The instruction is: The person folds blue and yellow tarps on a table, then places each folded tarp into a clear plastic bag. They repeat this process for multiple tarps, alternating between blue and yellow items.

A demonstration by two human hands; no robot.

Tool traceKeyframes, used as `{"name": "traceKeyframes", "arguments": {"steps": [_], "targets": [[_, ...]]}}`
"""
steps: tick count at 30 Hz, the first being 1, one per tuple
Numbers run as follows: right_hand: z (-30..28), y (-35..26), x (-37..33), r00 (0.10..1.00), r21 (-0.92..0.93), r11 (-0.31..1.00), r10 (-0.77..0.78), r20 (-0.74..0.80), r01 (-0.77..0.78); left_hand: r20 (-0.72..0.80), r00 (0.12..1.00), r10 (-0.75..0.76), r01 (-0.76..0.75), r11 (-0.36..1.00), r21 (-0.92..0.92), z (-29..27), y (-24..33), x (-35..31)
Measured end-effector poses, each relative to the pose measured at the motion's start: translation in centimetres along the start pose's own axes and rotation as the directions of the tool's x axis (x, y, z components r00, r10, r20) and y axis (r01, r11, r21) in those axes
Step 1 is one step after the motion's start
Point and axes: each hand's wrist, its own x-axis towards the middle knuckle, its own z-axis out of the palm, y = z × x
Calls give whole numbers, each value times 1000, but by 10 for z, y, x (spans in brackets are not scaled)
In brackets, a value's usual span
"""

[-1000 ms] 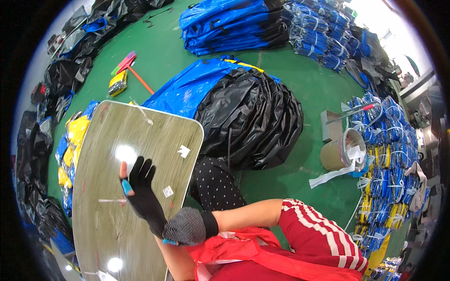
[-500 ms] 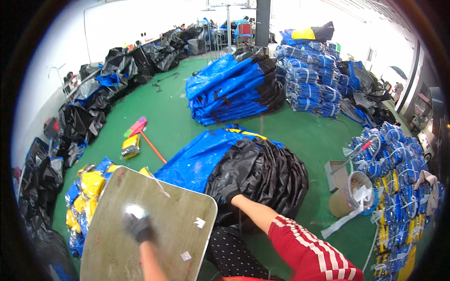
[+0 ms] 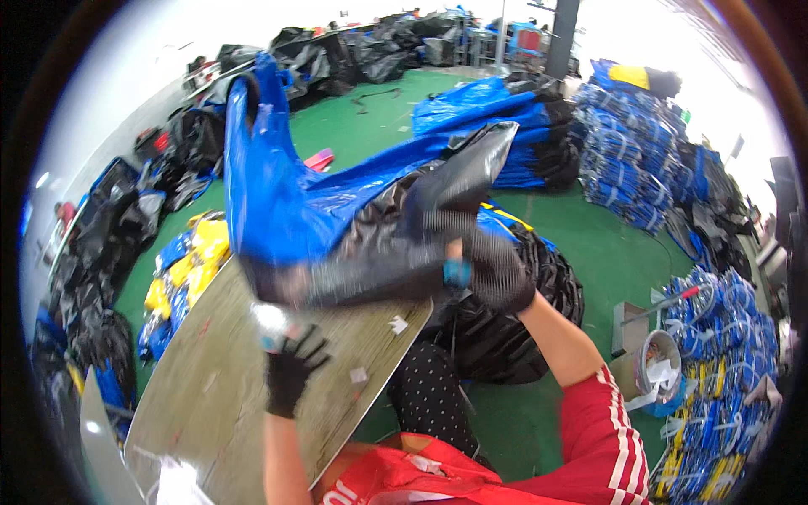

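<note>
Blue-blk sheet (image 3: 282, 202) in R fingers (image 3: 457, 271); L hand (image 3: 289, 374) below.

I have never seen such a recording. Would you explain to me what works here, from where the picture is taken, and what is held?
No machine works here: a person uses a gloved left hand and a gloved right hand. The view comes from a wide fisheye camera worn on the head, looking down, so straight edges bend. The right hand holds up a blue-and-black sheet, partly blurred. The left hand is open, its fingers spread. On the wood-patterned table lie small pale pieces. Beyond, a green floor carries more piled material.
</note>
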Motion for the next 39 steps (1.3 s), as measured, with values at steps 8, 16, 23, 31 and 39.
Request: {"name": "traceKeyframes", "arguments": {"steps": [8, 16, 23, 31, 39], "targets": [[-25, -24, -134, 508, 295, 645, 169, 845, -705, -486, 835, 257, -10, 891, 454, -1, 166, -176], [40, 91, -127, 791, -517, 725, 596, 141, -454, -782, 576, -237, 772, 470, 427, 17, 177, -293], [121, 32, -43, 649, -696, 615, 707, 280, -370, -940, 294, 171, 600, 733, 321, -40, 145, -311], [102, 68, -51, 878, -720, 609, 478, -2, -333, -688, 184, 702, 983, -116, 144, -1, 117, -335], [188, 88, -31, 541, -800, 502, 794, 276, -329, -20, 972, 232, 182, -705, 685, 44, 64, -131]]}}
